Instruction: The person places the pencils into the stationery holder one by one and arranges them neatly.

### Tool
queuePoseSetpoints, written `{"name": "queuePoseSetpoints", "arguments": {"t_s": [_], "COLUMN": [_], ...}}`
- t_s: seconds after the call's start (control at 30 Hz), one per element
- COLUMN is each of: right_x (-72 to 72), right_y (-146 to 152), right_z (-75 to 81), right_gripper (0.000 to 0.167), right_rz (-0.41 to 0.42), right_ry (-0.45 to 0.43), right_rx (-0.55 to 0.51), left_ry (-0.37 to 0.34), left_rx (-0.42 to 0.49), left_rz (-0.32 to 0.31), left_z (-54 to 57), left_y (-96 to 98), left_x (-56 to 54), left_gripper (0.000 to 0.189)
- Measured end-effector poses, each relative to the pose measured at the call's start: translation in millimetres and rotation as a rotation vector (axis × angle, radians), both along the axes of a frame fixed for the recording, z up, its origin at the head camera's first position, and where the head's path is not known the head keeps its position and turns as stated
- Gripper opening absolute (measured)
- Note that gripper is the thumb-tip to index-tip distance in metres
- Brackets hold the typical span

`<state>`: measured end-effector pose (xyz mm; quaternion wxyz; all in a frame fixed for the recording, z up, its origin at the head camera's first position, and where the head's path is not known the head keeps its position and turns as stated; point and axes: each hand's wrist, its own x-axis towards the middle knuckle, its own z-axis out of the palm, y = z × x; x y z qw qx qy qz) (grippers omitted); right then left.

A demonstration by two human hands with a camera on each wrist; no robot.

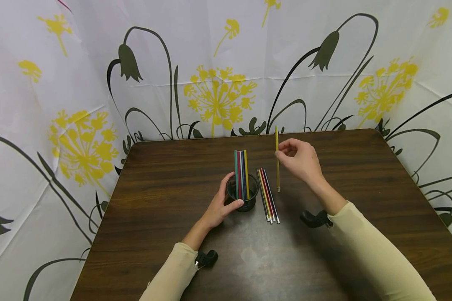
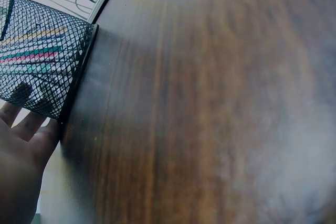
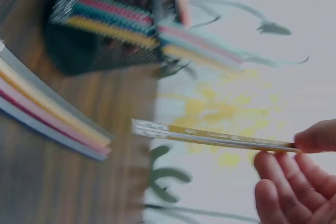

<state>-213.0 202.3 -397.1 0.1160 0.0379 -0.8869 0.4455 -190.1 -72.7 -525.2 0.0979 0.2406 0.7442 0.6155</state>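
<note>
My left hand (image 1: 215, 211) holds a black mesh pencil cup (image 1: 250, 204) standing on the table, thumb in front and fingers round its far side. Several pencils (image 1: 240, 171) in teal, red, dark and yellow lean together inside the cup. Between thumb and fingertips, my right hand (image 1: 301, 161) pinches a yellow pencil (image 1: 278, 175) by its upper part. That pencil hangs nearly upright above the table, its metal-banded eraser end (image 3: 149, 128) downward, apart from the cup. Just right of the cup, several loose pencils (image 1: 268, 196) lie side by side, their eraser ends toward me.
The dark wood-grain table (image 1: 165, 179) extends to either side of the cup. Behind its far edge hangs a white curtain (image 1: 218, 54) printed with yellow and grey flowers. Each wrist carries a black device, one of them at the right wrist (image 1: 313, 219).
</note>
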Motion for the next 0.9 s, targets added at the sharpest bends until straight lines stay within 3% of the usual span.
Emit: {"name": "queuePoseSetpoints", "arguments": {"t_s": [0.17,0.3,0.4,0.57,0.73,0.9], "right_x": [11.4,28.0,32.7,30.0,33.0,33.3], "right_y": [-20,-38,-47,-53,-60,-62], "right_z": [19.1,31.4,23.7,-10.5,-32.2,-44.0], "right_gripper": [0.011,0.012,0.012,0.011,0.011,0.012], "right_rz": [0.026,0.098,0.148,0.228,0.254,0.263], "right_ry": [0.214,0.274,0.261,0.227,0.185,0.158], "right_rx": [-0.185,-0.241,-0.225,-0.179,-0.137,-0.104], "left_ry": [-0.001,-0.013,-0.015,-0.013,-0.014,-0.006], "left_rx": [0.002,0.002,0.014,0.029,0.029,0.032], "left_rz": [-0.003,0.000,-0.006,-0.012,-0.004,-0.007], "left_z": [-0.1,0.4,1.1,0.7,1.4,0.2], "left_y": [-0.1,0.2,0.5,0.5,1.4,1.3], "left_x": [0.5,0.5,0.5,0.6,0.9,0.2], "left_gripper": [0.083,0.083,0.082,0.082,0.082,0.082]}}
